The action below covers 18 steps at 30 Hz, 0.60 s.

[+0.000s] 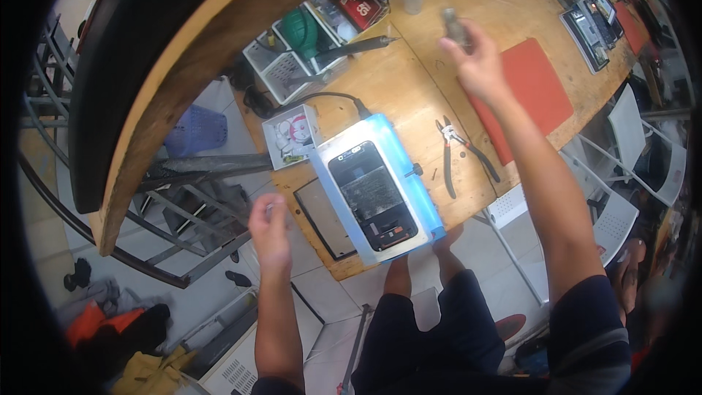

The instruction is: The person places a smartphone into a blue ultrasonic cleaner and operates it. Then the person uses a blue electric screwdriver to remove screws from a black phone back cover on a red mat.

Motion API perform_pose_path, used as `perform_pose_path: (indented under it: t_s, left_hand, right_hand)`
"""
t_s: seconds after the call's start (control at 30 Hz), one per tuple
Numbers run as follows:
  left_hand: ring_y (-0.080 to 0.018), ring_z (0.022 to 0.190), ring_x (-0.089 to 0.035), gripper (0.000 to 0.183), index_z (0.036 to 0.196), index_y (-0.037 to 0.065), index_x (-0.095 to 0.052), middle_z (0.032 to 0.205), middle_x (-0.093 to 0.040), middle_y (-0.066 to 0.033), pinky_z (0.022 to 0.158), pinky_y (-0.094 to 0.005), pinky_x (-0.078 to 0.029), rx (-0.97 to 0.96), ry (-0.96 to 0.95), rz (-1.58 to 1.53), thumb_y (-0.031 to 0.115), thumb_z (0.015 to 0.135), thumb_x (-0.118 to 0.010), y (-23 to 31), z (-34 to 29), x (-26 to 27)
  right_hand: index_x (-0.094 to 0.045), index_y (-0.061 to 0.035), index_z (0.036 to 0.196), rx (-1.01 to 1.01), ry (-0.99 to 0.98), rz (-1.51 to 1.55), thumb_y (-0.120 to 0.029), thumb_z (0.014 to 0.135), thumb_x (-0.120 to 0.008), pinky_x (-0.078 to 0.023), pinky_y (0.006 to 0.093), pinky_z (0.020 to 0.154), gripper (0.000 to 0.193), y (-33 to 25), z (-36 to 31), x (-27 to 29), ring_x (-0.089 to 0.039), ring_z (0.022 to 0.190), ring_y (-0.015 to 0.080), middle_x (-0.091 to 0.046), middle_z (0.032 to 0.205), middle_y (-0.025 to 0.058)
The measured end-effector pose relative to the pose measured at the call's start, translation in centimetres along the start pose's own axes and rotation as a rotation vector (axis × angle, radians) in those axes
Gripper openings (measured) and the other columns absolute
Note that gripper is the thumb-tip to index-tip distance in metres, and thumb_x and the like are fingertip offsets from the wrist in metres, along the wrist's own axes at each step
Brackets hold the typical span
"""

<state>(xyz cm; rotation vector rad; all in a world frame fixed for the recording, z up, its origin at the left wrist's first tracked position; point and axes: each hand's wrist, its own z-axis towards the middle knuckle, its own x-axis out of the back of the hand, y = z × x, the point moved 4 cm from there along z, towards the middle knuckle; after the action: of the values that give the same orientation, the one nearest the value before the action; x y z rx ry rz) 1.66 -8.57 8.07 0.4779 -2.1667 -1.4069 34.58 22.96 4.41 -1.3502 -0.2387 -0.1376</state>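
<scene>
The opened phone (373,190) lies on top of a blue-and-white machine, near the desk edge closest to the person. Largest here is the wooden desk (420,88), which carries everything within reach. A flat red mat (537,95) lies to the right on it, well apart from the phone. The blue-and-white machine (406,164) sits askew, with a black cable (322,95) at its far end, and forms the phone's bed. The phone itself is a dark slab with rounded corners, small parts showing toward its near end; finer detail is too blurred to tell. It should be light and stiff, probably slick along the rim, and fragile wherever the inside lies bare. The sound hold would be at its 2 long edges, with even, gentle pressure, keeping fingertips off the exposed parts and not twisting the frame. Neither of the 2 hands touches it. The right hand (475,62) is out over the far part of the desk, fingers closed around a small bottle. The left hand (270,238) is beyond the desk's left edge, fingers curled in; I cannot tell whether it pinches something small. Between the machine and the mat lies 1 pair of dark-handled cutters (447,164), its handles spread. Smallest is the small bottle (455,28) itself, likely light, smooth and easily tipped, so best gripped around its body.
</scene>
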Motion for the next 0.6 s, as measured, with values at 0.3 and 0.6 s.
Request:
perform_pose_path:
  t_s: [0.3, 0.6]
  left_hand:
    - [-0.0014, 0.073, -0.046, 0.012, 0.100, 0.006, -0.064, 0.081, -0.056, 0.0072, 0.065, -0.0199, -0.037, -0.048, -0.183, -0.113, 0.017, 0.101, -0.067, 2.2, 1.7, -6.2]
    - [-0.0069, 0.078, -0.052, 0.015, 0.101, 0.004, -0.064, 0.086, -0.059, 0.0006, 0.068, -0.0252, -0.043, -0.084, 0.076, -0.141, 0.018, 0.101, -0.066, 4.2, 9.5, -4.8]
  right_hand:
    - [-0.063, 0.0031, 0.122, -0.094, 0.140, -0.107, -0.015, 0.094, -0.076, -0.048, 0.0260, 0.079, 0.036, 3.1, 0.9, 5.0, -0.057, 0.085, 0.0098, -0.066, 0.096, 0.0026]
    - [-0.063, 0.0016, 0.119, -0.066, -0.007, -0.064, -0.015, 0.094, -0.076, -0.046, 0.0262, 0.075, 0.033, -0.5, -1.5, 0.4, -0.054, 0.082, 0.0088, -0.063, 0.092, 0.0005]
